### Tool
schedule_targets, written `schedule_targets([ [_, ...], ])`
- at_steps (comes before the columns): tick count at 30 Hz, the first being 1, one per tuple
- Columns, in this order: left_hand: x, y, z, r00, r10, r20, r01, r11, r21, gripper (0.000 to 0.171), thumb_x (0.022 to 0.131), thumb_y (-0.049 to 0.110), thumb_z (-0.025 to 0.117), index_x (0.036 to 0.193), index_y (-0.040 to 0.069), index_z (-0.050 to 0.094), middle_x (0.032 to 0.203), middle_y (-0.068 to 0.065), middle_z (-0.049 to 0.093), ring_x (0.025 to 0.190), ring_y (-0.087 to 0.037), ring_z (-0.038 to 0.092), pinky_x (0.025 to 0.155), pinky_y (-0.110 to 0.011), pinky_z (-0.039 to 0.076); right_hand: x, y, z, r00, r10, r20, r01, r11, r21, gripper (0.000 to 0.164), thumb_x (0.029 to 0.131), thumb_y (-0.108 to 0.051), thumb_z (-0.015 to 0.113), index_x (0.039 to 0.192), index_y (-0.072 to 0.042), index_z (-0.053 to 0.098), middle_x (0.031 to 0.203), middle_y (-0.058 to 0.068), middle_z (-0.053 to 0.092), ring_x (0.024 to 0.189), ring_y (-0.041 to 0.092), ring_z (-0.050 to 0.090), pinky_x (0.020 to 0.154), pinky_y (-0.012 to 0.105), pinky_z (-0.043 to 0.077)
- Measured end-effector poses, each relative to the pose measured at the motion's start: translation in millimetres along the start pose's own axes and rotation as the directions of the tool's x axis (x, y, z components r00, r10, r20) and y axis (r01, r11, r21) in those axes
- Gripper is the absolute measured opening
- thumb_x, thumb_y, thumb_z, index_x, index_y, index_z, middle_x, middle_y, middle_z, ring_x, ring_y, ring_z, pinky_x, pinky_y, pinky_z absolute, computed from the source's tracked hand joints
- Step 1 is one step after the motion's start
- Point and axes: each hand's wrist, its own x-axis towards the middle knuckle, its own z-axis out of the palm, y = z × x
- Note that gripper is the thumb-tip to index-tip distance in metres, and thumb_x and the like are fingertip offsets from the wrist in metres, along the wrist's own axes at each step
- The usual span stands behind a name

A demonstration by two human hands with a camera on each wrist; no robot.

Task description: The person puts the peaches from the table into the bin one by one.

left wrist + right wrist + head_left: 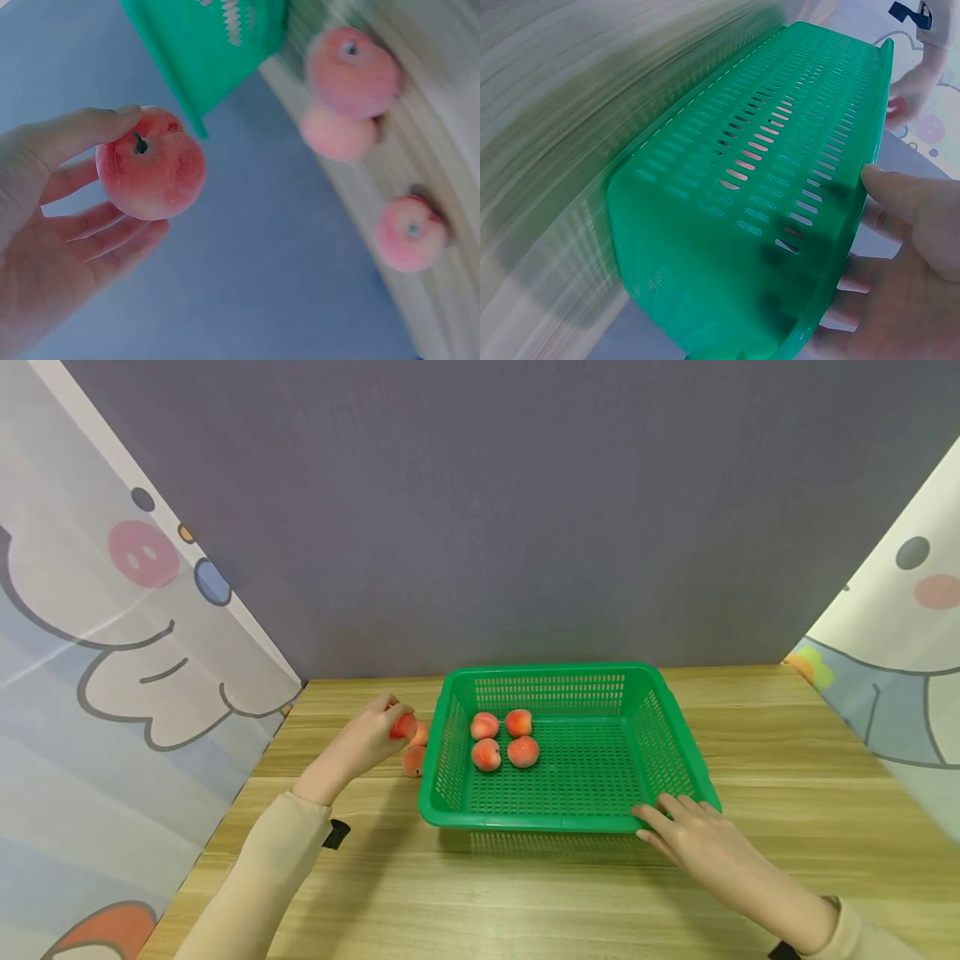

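My left hand (369, 733) grips a red peach (152, 163) between thumb and fingers, raised above the table just left of the green plastic basket (555, 823). In the left wrist view its short stem faces the camera. Three more peaches lie on the table beneath, among them a peach (352, 73) touching another one and a separate peach (410, 234). Inside the basket, at its left side, sit several peaches (522, 752) in a small cluster. At the front right corner my right hand (693, 839) holds the rim, thumb outside and fingers over the edge.
The wooden table (525, 902) runs back to a grey upright panel (525, 527). Cartoon-printed sheets (97, 635) flank the table on both sides. The basket has slotted walls and a raised rim.
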Motion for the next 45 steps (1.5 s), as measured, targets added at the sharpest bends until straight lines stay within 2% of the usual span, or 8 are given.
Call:
schedule_targets([
  [8,26.0,20.1,-5.7,0.995,0.095,0.017,-0.095,0.995,-0.007,0.027,0.066,-0.004,0.069,0.092,-0.005,0.062,0.084,-0.014,0.053,0.07,-0.021,0.051,0.06,-0.029,0.045,0,-1,-2,1.0,0.012,0.013,-0.012,1.0,0.013,0.054,0.096,-0.043,0.02,0.093,-0.009,0.063,0.078,0.005,0.057,0.061,0.019,0.056,0.049,0.032,0.048],
  [13,41.3,31.6,-5.8,0.99,0.126,0.061,-0.128,0.991,0.029,0.028,0.069,0.0,0.07,0.095,-0.005,0.062,0.088,-0.016,0.052,0.074,-0.025,0.053,0.064,-0.031,0.047,0,-1,-2,1.0,0.016,0.021,-0.016,1.0,0.013,0.054,0.096,-0.043,0.021,0.094,-0.009,0.062,0.079,0.006,0.058,0.063,0.02,0.057,0.051,0.034,0.048],
  [21,64.5,51.8,-5.0,0.976,0.085,0.202,-0.085,0.996,-0.009,0.032,0.074,0.004,0.069,0.104,-0.004,0.059,0.094,-0.014,0.049,0.08,-0.022,0.049,0.064,-0.026,0.044,0,-2,-1,1.0,0.014,0.014,-0.014,1.0,0.003,0.056,0.096,-0.042,0.018,0.094,-0.009,0.062,0.08,0.007,0.058,0.063,0.022,0.057,0.05,0.036,0.048],
  [28,81.3,66.3,-0.7,0.944,0.04,0.328,-0.036,0.999,-0.017,0.026,0.082,0.009,0.061,0.107,0.002,0.057,0.093,-0.008,0.045,0.078,-0.018,0.042,0.063,-0.025,0.039,-1,-2,-2,0.999,0.019,0.03,-0.019,1.0,0.007,0.048,0.095,-0.042,0.027,0.094,-0.01,0.062,0.078,0.004,0.056,0.061,0.018,0.055,0.05,0.033,0.047],
  [30,86.5,70.2,1.5,0.934,0.031,0.356,-0.033,0.999,-0.001,0.026,0.083,0.009,0.06,0.108,0.004,0.057,0.097,-0.008,0.046,0.083,-0.019,0.045,0.066,-0.025,0.04,0,-2,-2,0.999,0.02,0.036,-0.021,1.0,0.007,0.045,0.095,-0.041,0.031,0.094,-0.01,0.062,0.078,0.003,0.055,0.061,0.016,0.053,0.049,0.03,0.046],
  [33,95.1,76.4,5.1,0.921,0.029,0.388,-0.031,1.0,-0.001,0.03,0.08,0.007,0.062,0.109,0.003,0.056,0.1,-0.01,0.047,0.085,-0.021,0.046,0.067,-0.027,0.041,0,-1,-2,0.999,0.02,0.042,-0.02,1.0,0.004,0.045,0.095,-0.041,0.03,0.094,-0.01,0.062,0.077,0.002,0.054,0.06,0.015,0.052,0.049,0.029,0.045],
  [40,110.7,87.8,16.6,0.92,0.071,0.386,-0.071,0.997,-0.014,0.031,0.083,0.011,0.061,0.112,0.002,0.056,0.098,-0.01,0.047,0.076,-0.017,0.043,0.061,-0.024,0.039,1,-2,-2,0.998,0.025,0.052,-0.026,1.0,0.005,0.05,0.095,-0.043,0.025,0.094,-0.01,0.062,0.077,0.002,0.055,0.06,0.015,0.052,0.049,0.028,0.045],
  [45,120.0,94.8,21.6,0.907,0.096,0.41,-0.104,0.995,-0.004,0.034,0.084,0.013,0.059,0.117,0.003,0.054,0.101,-0.01,0.047,0.08,-0.017,0.044,0.063,-0.024,0.039,0,-2,-3,0.998,0.028,0.06,-0.029,1.0,0.01,0.047,0.095,-0.043,0.028,0.095,-0.01,0.062,0.078,0.002,0.054,0.061,0.014,0.052,0.049,0.028,0.045],
])
